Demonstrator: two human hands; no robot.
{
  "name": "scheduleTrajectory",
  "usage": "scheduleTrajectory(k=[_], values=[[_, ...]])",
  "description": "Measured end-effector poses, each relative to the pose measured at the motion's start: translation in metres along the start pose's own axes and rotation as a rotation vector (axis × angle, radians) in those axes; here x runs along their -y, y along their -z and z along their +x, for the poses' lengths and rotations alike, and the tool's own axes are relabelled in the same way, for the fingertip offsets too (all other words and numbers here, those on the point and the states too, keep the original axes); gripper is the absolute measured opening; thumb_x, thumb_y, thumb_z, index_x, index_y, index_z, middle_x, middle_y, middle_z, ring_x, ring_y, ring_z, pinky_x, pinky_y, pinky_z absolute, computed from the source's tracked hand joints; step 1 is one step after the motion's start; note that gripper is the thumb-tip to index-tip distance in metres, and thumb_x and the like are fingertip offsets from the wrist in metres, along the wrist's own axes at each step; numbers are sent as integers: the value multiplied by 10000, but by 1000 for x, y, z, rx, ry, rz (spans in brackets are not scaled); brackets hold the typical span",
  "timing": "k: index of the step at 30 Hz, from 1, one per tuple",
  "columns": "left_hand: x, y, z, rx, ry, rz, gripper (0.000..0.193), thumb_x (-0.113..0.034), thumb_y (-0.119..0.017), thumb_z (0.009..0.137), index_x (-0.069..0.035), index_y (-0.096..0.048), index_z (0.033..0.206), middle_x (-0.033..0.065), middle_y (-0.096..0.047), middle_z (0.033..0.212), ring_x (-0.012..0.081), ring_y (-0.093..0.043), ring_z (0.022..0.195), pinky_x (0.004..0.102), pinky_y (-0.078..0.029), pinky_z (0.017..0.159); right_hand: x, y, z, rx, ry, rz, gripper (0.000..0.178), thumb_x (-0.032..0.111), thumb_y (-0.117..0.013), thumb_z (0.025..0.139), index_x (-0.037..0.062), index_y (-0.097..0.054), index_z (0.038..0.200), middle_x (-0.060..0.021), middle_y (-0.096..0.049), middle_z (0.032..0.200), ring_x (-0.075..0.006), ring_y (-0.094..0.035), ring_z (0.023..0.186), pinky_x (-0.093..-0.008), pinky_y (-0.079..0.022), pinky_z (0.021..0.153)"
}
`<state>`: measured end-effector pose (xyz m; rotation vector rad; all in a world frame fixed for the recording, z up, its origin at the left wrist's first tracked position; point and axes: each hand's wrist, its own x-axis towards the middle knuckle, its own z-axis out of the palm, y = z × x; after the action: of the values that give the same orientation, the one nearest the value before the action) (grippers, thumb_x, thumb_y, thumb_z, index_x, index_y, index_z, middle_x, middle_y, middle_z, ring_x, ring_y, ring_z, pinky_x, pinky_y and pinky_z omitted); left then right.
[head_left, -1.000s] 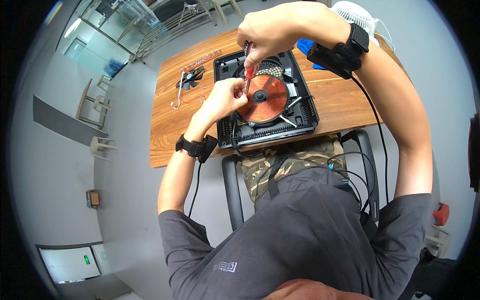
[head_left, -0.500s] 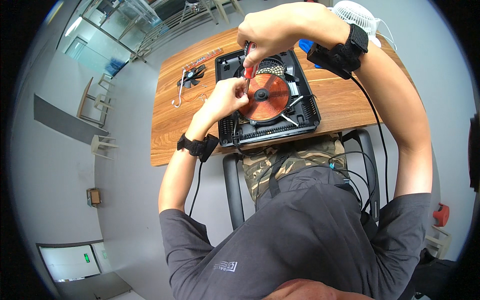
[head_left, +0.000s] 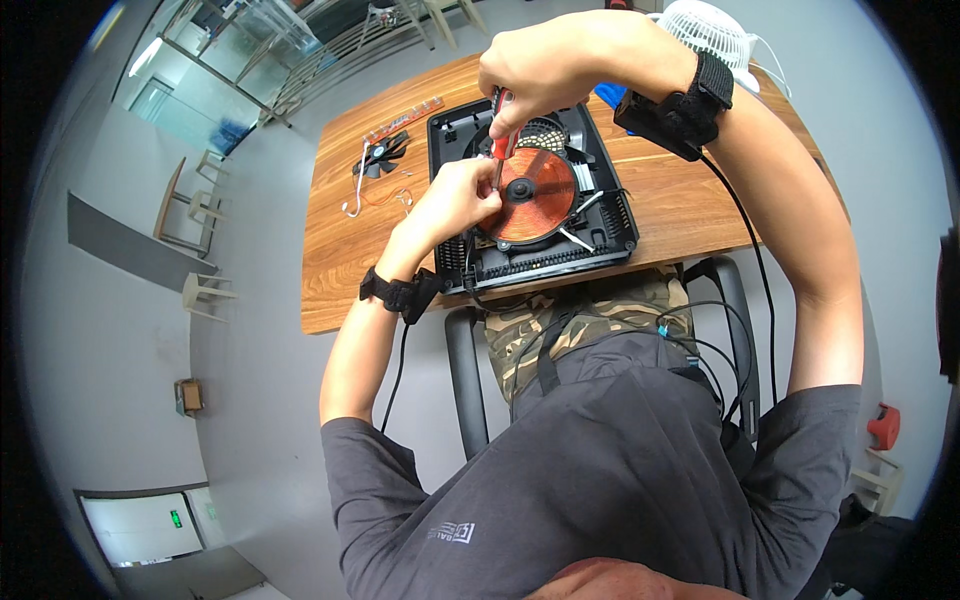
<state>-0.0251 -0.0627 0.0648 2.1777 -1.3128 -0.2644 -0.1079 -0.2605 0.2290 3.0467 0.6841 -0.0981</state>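
An induction cooker base, a black open housing, lies on the wooden table in front of me. Inside it sits a round copper coil with a dark hub at its centre. My right hand is closed from above around the red and black handle of a screwdriver. The screwdriver points down at the coil's left edge. Low on its shaft, the fingers of my left hand are pinched together. The screwdriver's tip and whatever lies under it are hidden by those fingers.
Left of the housing, a small black fan lies with thin wires and a white cable. Behind it is a narrow circuit strip. A white desk fan and a blue object are beyond my right wrist.
Very little differs. The housing appears a few pixels further left, and my right hand and the screwdriver handle have shifted slightly. Both hands keep their hold.
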Motion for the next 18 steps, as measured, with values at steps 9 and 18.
scheduleTrajectory(k=[9,18], values=[[-3,-1,3,8,-14,40,147,-79,-692,785,39,-636,854,116,-644,716,172,-636,669,321,-525,660,8,3,-6,5,-52,58,491,425,-707,907,-65,-703,874,-181,-673,666,-265,-668,543,-357,-540,479],[-10,-2,6,-36,22,126,173,-89,-687,764,67,-669,837,170,-687,732,257,-698,689,356,-551,680,14,7,-23,-103,110,47,527,438,-685,924,-76,-689,806,-174,-662,617,-251,-669,497,-341,-540,437]])
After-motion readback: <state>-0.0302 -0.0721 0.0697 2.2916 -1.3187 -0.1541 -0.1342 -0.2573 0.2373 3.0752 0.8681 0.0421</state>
